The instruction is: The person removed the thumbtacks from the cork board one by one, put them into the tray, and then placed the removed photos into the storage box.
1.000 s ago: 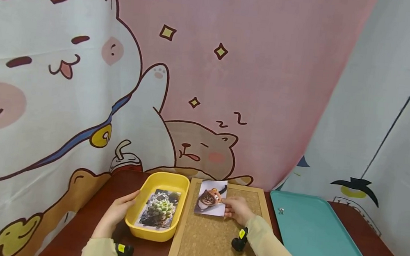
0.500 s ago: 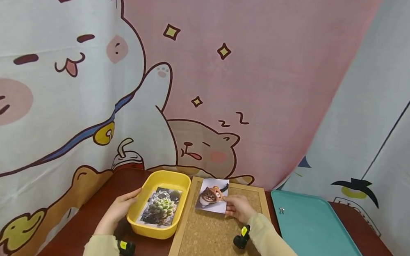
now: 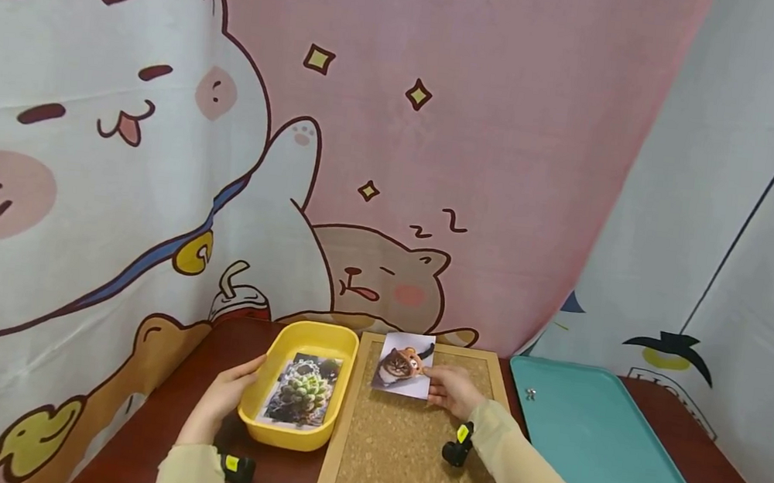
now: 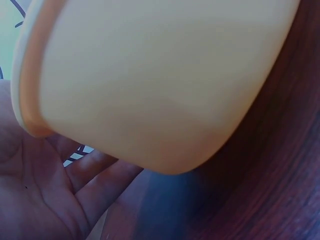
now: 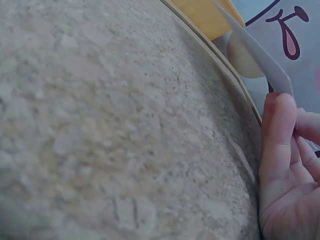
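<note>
My right hand (image 3: 454,392) pinches the right edge of a photo (image 3: 396,381) of a cat in an orange outfit. In the right wrist view, thumb and fingers (image 5: 278,132) hold the photo edge-on, above the cork board. My left hand (image 3: 221,397) grips the left rim of a yellow plastic basin (image 3: 280,437). In the left wrist view its fingers (image 4: 102,187) lie along the basin's outer wall (image 4: 150,95); part of them is hidden behind it. Inside the basin lies a photo of a succulent (image 3: 305,393), with a pale edge showing beneath.
Under the right hand is a wood-framed cork board (image 3: 407,469), beside the basin. To the right sits a teal tray (image 3: 618,458) with a few tiny metallic pieces (image 3: 531,394) at its far left. A printed curtain (image 3: 506,167) hangs behind the dark red table (image 3: 144,436).
My right hand has moved the cat photo slightly farther away and to the right over the board. The left hand has stayed at the basin's rim.
</note>
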A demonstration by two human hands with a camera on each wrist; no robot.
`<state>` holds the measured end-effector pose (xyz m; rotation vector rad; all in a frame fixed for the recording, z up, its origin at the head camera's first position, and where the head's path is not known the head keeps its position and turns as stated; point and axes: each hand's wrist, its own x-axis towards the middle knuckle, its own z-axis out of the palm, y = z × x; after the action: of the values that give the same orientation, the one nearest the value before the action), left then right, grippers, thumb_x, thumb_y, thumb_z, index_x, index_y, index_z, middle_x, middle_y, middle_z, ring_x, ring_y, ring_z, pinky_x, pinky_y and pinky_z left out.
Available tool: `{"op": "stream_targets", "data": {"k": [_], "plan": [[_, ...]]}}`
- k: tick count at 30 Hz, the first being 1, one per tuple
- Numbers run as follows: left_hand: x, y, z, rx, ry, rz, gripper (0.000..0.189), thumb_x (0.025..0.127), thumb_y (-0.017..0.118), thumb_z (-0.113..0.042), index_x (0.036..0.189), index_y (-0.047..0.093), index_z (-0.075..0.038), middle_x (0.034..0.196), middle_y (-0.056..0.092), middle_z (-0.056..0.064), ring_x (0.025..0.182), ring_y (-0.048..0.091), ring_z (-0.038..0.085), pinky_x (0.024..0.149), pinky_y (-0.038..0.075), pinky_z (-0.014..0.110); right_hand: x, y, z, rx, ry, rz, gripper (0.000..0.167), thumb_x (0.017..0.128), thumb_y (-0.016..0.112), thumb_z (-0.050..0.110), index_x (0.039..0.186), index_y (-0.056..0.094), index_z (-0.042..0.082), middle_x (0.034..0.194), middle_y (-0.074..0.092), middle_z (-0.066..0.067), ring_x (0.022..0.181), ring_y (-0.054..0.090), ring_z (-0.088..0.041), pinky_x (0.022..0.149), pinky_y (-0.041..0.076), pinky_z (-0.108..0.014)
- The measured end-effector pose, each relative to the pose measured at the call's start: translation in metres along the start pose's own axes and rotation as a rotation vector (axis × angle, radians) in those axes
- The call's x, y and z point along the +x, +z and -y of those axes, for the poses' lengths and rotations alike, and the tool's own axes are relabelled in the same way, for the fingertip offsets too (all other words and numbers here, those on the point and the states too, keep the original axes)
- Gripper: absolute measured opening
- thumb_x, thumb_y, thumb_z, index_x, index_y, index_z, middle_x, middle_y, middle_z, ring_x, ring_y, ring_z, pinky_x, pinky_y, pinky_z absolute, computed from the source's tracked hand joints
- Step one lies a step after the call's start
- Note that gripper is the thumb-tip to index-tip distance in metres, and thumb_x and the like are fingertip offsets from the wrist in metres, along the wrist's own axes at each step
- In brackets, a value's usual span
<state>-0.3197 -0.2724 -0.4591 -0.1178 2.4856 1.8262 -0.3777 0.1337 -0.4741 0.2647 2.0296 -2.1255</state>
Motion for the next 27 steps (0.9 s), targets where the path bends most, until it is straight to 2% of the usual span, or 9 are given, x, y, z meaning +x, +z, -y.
{"op": "stream_targets", "data": {"k": [7, 14, 20, 27], "plan": [[0.000, 0.000, 0.000, -0.014, -0.004, 0.002, 0.044, 0.102, 0.042, -0.014, 0.145, 0.043, -0.004, 0.148, 0.036, 0.025, 0.136, 0.032, 0.044, 0.107, 0.029, 0.056, -0.001, -0.003, 0.001, 0.008, 0.007, -0.005, 0.025, 0.093, 0.062, 0.010, 0.110, 0.058, -0.008, 0.073, 0.060, -0.005, 0.058, 0.058, -0.012, 0.054, 0.053, -0.025], [-0.001, 0.001, 0.001, -0.012, -0.012, -0.008, 0.044, 0.102, 0.043, -0.015, 0.145, 0.044, -0.006, 0.147, 0.037, 0.026, 0.134, 0.035, 0.044, 0.106, 0.031, 0.056, -0.004, -0.006, 0.006, 0.029, -0.013, 0.038, 0.025, 0.094, 0.060, 0.010, 0.111, 0.058, -0.009, 0.068, 0.058, -0.003, 0.054, 0.057, -0.010, 0.052, 0.053, -0.025], [0.000, 0.001, 0.002, -0.018, -0.010, -0.007, 0.044, 0.102, 0.043, -0.015, 0.145, 0.044, -0.005, 0.147, 0.037, 0.026, 0.135, 0.034, 0.044, 0.106, 0.030, 0.056, -0.005, -0.005, 0.009, 0.022, -0.016, 0.021, 0.023, 0.094, 0.060, 0.009, 0.109, 0.058, -0.008, 0.069, 0.059, -0.004, 0.052, 0.057, -0.009, 0.050, 0.052, -0.024], [0.000, 0.001, 0.002, -0.013, 0.000, -0.005, 0.044, 0.102, 0.043, -0.015, 0.145, 0.044, -0.005, 0.147, 0.037, 0.026, 0.135, 0.034, 0.044, 0.107, 0.030, 0.056, -0.004, -0.005, 0.011, 0.015, -0.003, 0.005, 0.029, 0.094, 0.060, 0.010, 0.115, 0.055, -0.010, 0.070, 0.060, -0.004, 0.052, 0.057, -0.008, 0.050, 0.052, -0.023]]}}
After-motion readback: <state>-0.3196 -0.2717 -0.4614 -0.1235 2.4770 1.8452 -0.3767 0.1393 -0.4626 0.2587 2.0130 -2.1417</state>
